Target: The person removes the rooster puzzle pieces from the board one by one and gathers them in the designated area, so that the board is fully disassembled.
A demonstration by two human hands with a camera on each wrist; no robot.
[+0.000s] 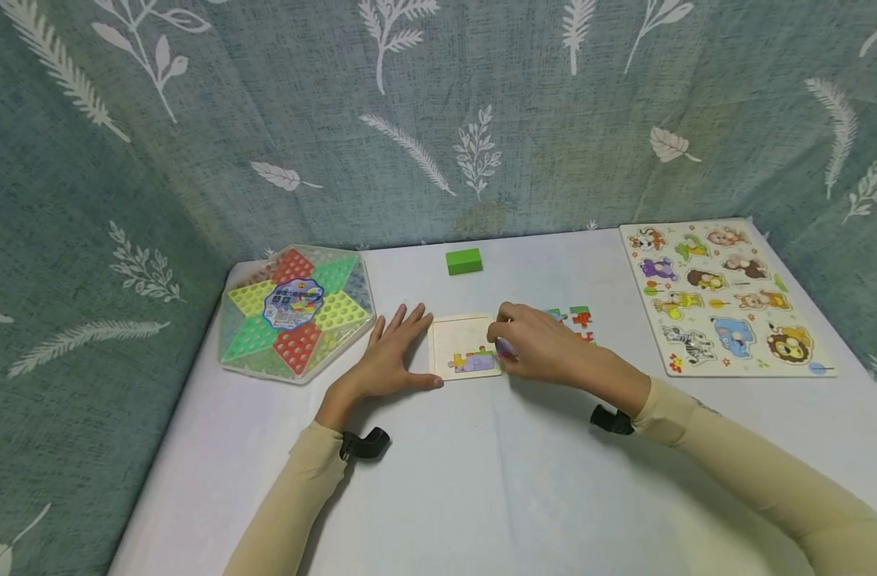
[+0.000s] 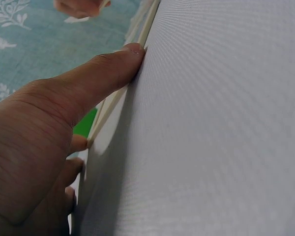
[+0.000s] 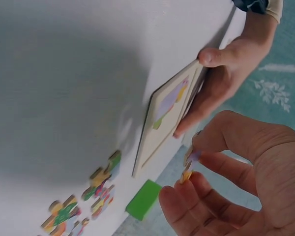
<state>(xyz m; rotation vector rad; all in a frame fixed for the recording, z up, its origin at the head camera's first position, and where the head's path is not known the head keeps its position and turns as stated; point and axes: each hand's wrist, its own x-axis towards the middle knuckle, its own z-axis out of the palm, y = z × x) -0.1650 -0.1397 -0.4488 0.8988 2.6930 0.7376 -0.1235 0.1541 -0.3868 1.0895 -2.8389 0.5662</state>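
Note:
A small wooden puzzle tray (image 1: 453, 330) lies flat in the middle of the table, with joined purple, yellow and green puzzle pieces (image 1: 476, 362) along its near side. My left hand (image 1: 384, 360) has its fingers spread at the tray's left side, and its thumb (image 2: 120, 64) touches the near edge. Over the right side of the tray, my right hand (image 1: 539, 344) pinches a puzzle piece (image 3: 191, 158) with purple and yellow on it between thumb and fingers. Loose puzzle pieces (image 3: 64, 214) lie to the right of the tray, partly covered by the right hand in the head view.
A green block (image 1: 464, 262) stands behind the tray. To the left lies a hexagonal Chinese checkers board (image 1: 330, 276). An animal puzzle board (image 1: 712, 304) lies at the right. Patterned cloth (image 1: 410, 160) hangs behind the white table (image 1: 438, 480).

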